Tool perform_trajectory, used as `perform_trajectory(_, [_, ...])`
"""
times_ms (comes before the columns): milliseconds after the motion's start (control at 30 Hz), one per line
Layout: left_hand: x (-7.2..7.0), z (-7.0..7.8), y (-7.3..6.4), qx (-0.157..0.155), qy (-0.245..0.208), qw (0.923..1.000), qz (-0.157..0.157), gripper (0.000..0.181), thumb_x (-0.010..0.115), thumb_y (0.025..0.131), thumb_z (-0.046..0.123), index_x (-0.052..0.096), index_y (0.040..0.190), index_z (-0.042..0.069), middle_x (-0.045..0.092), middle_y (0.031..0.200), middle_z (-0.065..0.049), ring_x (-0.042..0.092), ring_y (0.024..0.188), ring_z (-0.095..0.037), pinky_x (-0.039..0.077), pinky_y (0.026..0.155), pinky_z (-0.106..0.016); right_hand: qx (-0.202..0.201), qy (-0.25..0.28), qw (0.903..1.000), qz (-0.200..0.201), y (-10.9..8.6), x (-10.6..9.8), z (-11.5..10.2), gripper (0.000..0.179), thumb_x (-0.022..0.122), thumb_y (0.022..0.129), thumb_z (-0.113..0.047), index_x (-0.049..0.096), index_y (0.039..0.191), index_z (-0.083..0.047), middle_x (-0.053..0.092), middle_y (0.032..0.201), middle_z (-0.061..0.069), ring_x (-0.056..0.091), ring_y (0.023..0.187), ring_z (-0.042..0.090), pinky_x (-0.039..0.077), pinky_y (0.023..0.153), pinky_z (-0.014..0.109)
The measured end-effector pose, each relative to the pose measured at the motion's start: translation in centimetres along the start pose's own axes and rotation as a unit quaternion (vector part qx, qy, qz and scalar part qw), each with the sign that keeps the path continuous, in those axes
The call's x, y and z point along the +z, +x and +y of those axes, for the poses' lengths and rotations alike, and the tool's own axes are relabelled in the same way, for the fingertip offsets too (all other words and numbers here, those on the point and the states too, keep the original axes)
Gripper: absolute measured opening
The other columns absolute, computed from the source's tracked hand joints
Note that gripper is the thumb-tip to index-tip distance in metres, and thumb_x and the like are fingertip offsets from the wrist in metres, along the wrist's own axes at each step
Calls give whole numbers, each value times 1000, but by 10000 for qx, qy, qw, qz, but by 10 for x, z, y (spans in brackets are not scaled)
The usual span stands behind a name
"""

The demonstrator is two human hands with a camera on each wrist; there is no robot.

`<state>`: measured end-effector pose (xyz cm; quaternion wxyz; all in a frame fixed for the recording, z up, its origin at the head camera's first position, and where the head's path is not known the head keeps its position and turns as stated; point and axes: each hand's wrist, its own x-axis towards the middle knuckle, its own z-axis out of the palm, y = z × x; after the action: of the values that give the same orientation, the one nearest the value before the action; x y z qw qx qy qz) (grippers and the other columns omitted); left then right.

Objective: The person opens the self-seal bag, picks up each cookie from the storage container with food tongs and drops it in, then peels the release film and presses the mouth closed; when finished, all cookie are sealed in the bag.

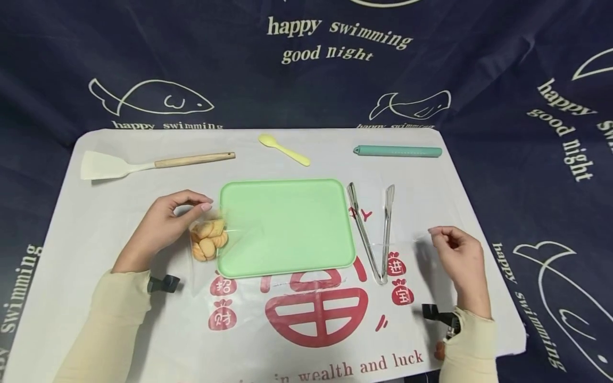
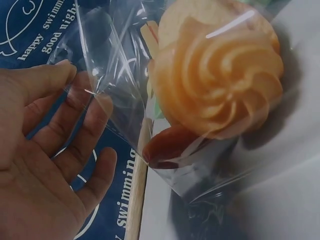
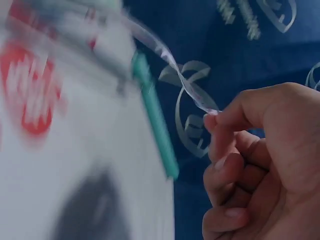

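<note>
My left hand (image 1: pixel 167 223) pinches the edge of a clear plastic bag (image 2: pixel 120 65) between thumb and fingers. Inside the bag are several golden cookies (image 1: pixel 207 248), one with a swirled top. The bag overlaps the left side of a light green tray (image 1: pixel 292 229). Over the table's right side, my right hand (image 1: pixel 460 255) pinches the end of a thin clear plastic strip (image 3: pixel 172 60) between thumb and index finger. Its other fingers are curled. Where the strip's far end lies is hard to make out.
Metal tongs (image 1: pixel 366 239) lie spread beside the tray's right edge. Along the back lie a white spatula (image 1: pixel 119 166) with a wooden handle, a yellow spoon (image 1: pixel 284 150) and a teal stick-like item (image 1: pixel 397 151). A white cloth with red print (image 1: pixel 316 319) covers the table.
</note>
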<state>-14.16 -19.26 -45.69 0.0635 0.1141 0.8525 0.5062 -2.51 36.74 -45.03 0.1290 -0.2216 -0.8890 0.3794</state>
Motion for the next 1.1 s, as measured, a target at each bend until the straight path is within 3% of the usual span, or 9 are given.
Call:
perform_trajectory(133, [2, -1, 1, 183, 30, 9998, -4, 20, 71, 99, 23, 74, 113, 10, 72, 108, -4, 59, 107, -7, 41, 106, -49, 165, -939, 9954, -108, 10, -12, 25, 22, 63, 96, -21, 78, 102, -6, 65, 75, -1, 52, 64, 10, 40, 50, 20])
perform_trajectory(300, [4, 0, 0, 245, 118, 9996, -10, 23, 72, 98, 21, 72, 118, 11, 72, 103, -3, 60, 106, -12, 40, 107, -50, -202, -1574, 9863, 454, 17, -9, 34, 21, 75, 91, -27, 76, 94, -7, 66, 74, 5, 51, 58, 8, 38, 50, 23])
perform_trajectory(500, [8, 4, -4, 316, 159, 9994, -44, 27, 70, 99, 24, 71, 122, 10, 69, 123, -2, 54, 126, -22, 37, 112, -55, -495, -1517, 9836, 837, 23, 14, 11, 26, 77, 91, -30, 72, 108, -10, 70, 81, 5, 47, 56, -5, 36, 49, 23])
perform_trajectory(567, [11, 6, -6, 595, 274, 9977, 188, 27, 70, 99, 20, 70, 123, 9, 66, 127, -3, 52, 129, -25, 37, 112, -54, -858, -1334, 9832, 905, 25, 25, -2, 25, 75, 93, -27, 72, 110, -10, 70, 80, 6, 47, 56, -5, 36, 51, 22])
perform_trajectory(633, [17, 10, -11, 1051, 495, 9912, 639, 24, 71, 98, 17, 69, 120, 8, 65, 125, -5, 52, 124, -27, 39, 108, -49, -1272, -995, 9834, 825, 26, 37, -17, 22, 74, 94, -23, 71, 110, -8, 69, 77, 5, 49, 57, -1, 36, 53, 21])
perform_trajectory(767, [36, 20, -25, 2136, 1228, 9542, 1698, 19, 74, 92, 24, 68, 95, 6, 64, 99, -9, 53, 96, -32, 39, 88, -47, -1938, -414, 9802, 7, 25, 65, -49, 16, 71, 96, -19, 72, 108, -8, 67, 76, 2, 53, 58, 11, 39, 52, 22])
perform_trajectory(867, [53, 27, -33, 2538, 1862, 9325, 1773, 31, 77, 88, 36, 65, 81, 9, 57, 81, -4, 50, 81, -30, 38, 83, -48, -2309, -189, 9682, -941, 21, 89, -74, 16, 70, 97, -18, 73, 110, -9, 65, 77, 0, 53, 58, 16, 42, 50, 25])
perform_trajectory(967, [67, 30, -37, 2486, 2462, 9223, 1640, 36, 86, 80, 40, 67, 78, 10, 55, 76, -1, 51, 76, -28, 40, 90, -51, -2592, -58, 9442, -2033, 13, 117, -99, 19, 69, 99, -20, 73, 113, -9, 66, 78, -2, 53, 57, 15, 44, 47, 28])
perform_trajectory(1100, [75, 28, -40, 2175, 2964, 9119, 1824, 28, 90, 77, 29, 72, 80, 9, 57, 76, -3, 52, 75, -29, 40, 96, -53, -2904, -11, 9027, -3173, -4, 154, -125, 22, 68, 100, -25, 73, 116, -11, 64, 77, -6, 53, 56, 11, 44, 46, 29])
